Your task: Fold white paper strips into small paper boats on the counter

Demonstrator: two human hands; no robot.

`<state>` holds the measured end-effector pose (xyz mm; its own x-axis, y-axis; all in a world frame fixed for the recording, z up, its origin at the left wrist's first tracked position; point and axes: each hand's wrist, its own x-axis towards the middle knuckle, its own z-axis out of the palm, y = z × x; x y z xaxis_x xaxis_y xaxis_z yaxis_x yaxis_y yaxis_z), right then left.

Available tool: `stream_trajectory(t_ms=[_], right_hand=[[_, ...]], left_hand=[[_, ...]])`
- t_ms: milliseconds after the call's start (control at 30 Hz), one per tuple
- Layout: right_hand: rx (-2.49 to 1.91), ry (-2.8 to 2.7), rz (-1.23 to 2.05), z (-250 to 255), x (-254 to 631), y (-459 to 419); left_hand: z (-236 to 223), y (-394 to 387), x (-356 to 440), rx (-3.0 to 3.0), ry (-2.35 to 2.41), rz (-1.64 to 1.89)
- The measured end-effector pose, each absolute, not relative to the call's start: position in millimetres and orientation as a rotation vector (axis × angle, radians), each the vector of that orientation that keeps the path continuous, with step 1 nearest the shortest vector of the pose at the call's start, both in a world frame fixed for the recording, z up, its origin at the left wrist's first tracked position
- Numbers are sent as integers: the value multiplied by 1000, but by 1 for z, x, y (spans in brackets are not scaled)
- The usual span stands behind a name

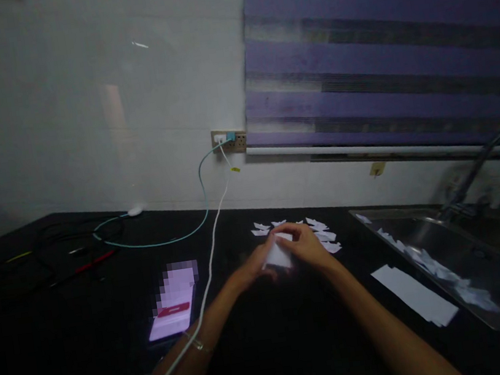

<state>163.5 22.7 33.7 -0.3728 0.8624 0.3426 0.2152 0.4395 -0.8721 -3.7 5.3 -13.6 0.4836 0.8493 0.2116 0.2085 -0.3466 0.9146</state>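
Observation:
Between my two hands is a small piece of white paper [278, 253], held above the dark countertop. My left hand [257, 262] grips it from the left side, fingers partly behind it. From the right and above, my right hand [303, 243] has its fingers curled over the paper's top edge. Just behind my hands lie several folded white paper pieces [326, 236] on the counter. Flat white paper strips [414, 295] rest to the right, near the sink.
A lit phone [173, 304] lies on the left, with a white cable [213, 255] running past it across my left forearm. Torn paper bits [438, 266] line the rim of the metal sink [496, 320]. A teal cable [160, 244] loops at the back.

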Motion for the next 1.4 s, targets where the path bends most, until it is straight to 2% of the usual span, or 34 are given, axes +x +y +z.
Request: stream_trajectory(t_ms=[233, 367, 733, 967, 1200, 1400], right_hand=[[-911, -1373, 1229, 10, 157, 18], [-887, -1525, 1216, 9, 151, 6], [-915, -1605, 1083, 4, 162, 19], [-856, -1525, 1199, 1, 162, 20], [-912, -1550, 1131, 4, 166, 20], [-896, -1637, 1205, 3, 174, 23]], left_hand=[[-8, 14, 9, 1498, 1057, 1109], [-6, 9, 5, 1502, 1165, 1193], [-3, 7, 0, 1684, 1033, 1204], [-5, 9, 0, 1732, 1045, 1242], [-9, 9, -8, 1811, 1106, 1046], [-11, 10, -12, 1731, 1072, 993]])
